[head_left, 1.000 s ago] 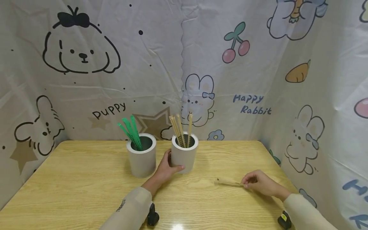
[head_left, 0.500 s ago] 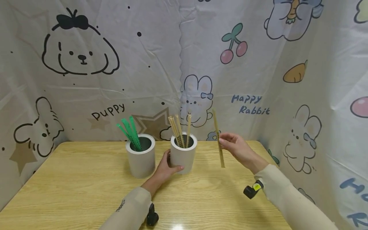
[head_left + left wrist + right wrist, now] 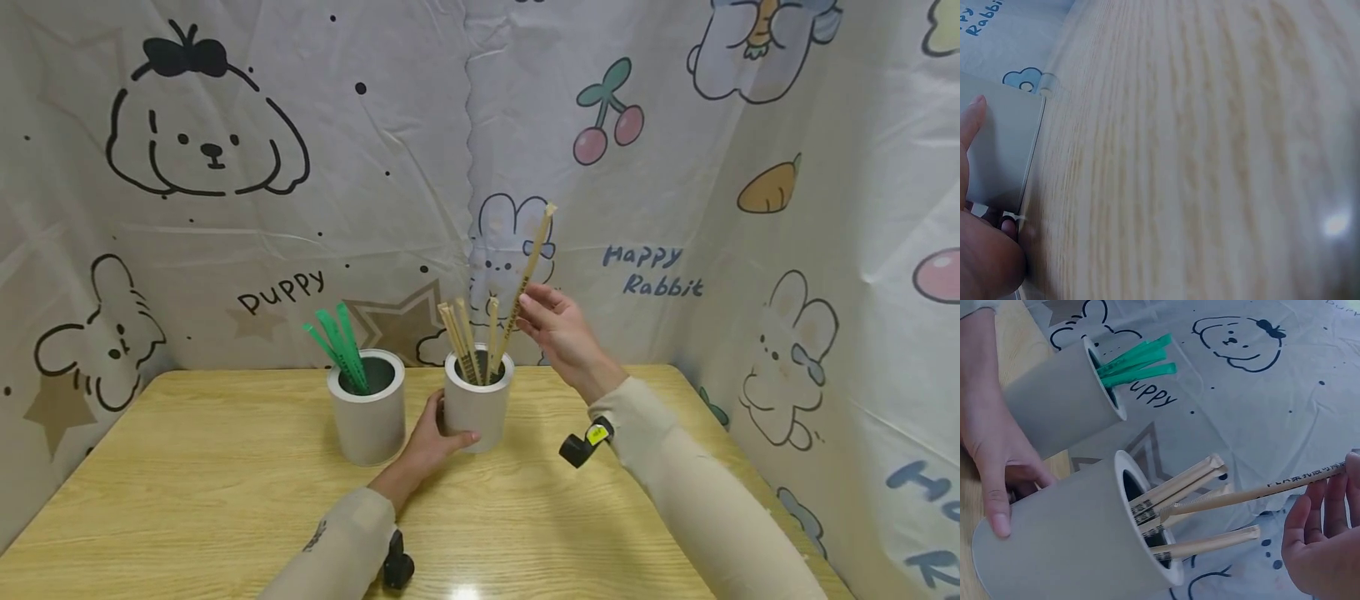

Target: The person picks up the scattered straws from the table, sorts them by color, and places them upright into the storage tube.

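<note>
My left hand [image 3: 429, 439] holds the right-hand white cup [image 3: 480, 412] low on its side, thumb across the front. Several straws in tan paper wrappers [image 3: 1188, 487] lean inside that cup. Above it, my right hand [image 3: 561, 332] pinches another paper-wrapped straw [image 3: 536, 250], which tilts with its top to the right. Printed lettering runs along this straw in the right wrist view. Its lower end is at the cup's mouth; how far inside it reaches, I cannot tell. The left wrist view catches only part of the left hand [image 3: 985, 256] against the cup wall [image 3: 1007, 137].
A second white cup [image 3: 369, 429], holding several green straws [image 3: 347, 354], stands just left of the gripped one. Both are near the back of the wooden table [image 3: 225, 467]. A printed cloth [image 3: 420, 167] hangs behind and along the sides.
My right hand has lifted the wrapped straw off the table at the right, turned it upright and carried it left to above the cup. The left hand stays on the cup.
</note>
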`<move>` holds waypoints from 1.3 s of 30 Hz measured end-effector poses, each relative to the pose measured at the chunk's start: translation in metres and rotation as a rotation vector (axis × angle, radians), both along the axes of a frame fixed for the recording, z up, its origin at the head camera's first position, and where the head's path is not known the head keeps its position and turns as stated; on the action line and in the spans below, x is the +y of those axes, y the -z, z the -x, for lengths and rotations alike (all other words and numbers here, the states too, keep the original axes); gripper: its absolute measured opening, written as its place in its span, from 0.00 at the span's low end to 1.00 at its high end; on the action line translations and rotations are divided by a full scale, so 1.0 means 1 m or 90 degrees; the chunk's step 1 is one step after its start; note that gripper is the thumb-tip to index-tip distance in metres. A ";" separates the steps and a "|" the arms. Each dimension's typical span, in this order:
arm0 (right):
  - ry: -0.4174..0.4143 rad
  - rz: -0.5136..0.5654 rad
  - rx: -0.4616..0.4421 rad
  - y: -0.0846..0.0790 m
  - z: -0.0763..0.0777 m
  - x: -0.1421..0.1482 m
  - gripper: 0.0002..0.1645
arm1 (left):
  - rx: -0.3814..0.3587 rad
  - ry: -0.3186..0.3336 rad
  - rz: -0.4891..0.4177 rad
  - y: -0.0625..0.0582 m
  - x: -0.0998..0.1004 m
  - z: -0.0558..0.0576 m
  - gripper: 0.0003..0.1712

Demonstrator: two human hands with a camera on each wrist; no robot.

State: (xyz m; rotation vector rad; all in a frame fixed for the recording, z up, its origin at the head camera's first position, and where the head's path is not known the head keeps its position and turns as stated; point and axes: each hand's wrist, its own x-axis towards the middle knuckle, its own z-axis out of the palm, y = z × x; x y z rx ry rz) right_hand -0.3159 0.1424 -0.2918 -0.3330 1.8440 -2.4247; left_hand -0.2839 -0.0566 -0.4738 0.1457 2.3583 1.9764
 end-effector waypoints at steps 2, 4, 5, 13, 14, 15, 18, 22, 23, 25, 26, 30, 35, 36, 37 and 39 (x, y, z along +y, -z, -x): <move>0.009 -0.010 -0.009 0.005 0.003 -0.003 0.11 | -0.001 0.000 0.003 0.000 0.000 0.000 0.55; 0.014 -0.018 -0.014 0.011 0.006 -0.005 0.09 | -0.001 -0.001 0.005 0.000 0.000 0.000 0.55; 0.018 -0.022 -0.017 0.014 0.007 -0.006 0.08 | -0.001 -0.001 0.004 0.000 0.000 0.000 0.55; 0.038 -0.052 -0.043 0.036 0.011 -0.008 0.07 | -0.005 -0.004 -0.008 0.002 0.001 0.002 0.54; 0.043 -0.062 -0.046 0.038 0.011 -0.009 0.08 | -0.006 -0.004 -0.008 0.002 0.001 0.002 0.54; 0.048 -0.071 -0.049 0.040 0.011 -0.009 0.10 | -0.007 -0.004 -0.007 0.002 0.001 0.002 0.54; 0.059 -0.095 -0.055 0.047 0.012 -0.009 0.15 | -0.012 -0.006 -0.005 0.002 0.001 0.001 0.55; 0.073 -0.144 -0.056 0.057 0.013 -0.008 0.19 | -0.010 -0.006 -0.002 0.001 0.001 0.000 0.56; 0.075 -0.162 -0.055 0.060 0.014 -0.008 0.19 | -0.010 -0.005 -0.002 0.001 0.001 -0.001 0.56; 0.081 -0.193 -0.049 0.065 0.015 -0.006 0.19 | -0.010 -0.003 -0.004 0.001 0.001 -0.001 0.57; 0.084 -0.209 -0.047 0.067 0.015 -0.006 0.18 | -0.011 -0.002 -0.004 0.001 0.001 -0.001 0.57; 0.096 -0.251 -0.033 0.072 0.015 -0.006 0.17 | -0.013 0.003 -0.008 0.002 0.001 -0.001 0.56; 0.110 -0.277 -0.023 0.074 0.016 -0.009 0.16 | -0.014 0.000 -0.008 0.003 0.001 0.001 0.56; 0.113 -0.283 -0.023 0.075 0.017 -0.010 0.15 | -0.015 -0.001 -0.008 0.004 0.001 0.002 0.56; 0.116 -0.288 -0.024 0.075 0.017 -0.010 0.15 | -0.017 -0.002 -0.008 0.005 0.000 0.003 0.56; 0.122 -0.300 -0.027 0.077 0.018 -0.011 0.15 | -0.016 -0.001 -0.005 0.005 0.000 0.004 0.56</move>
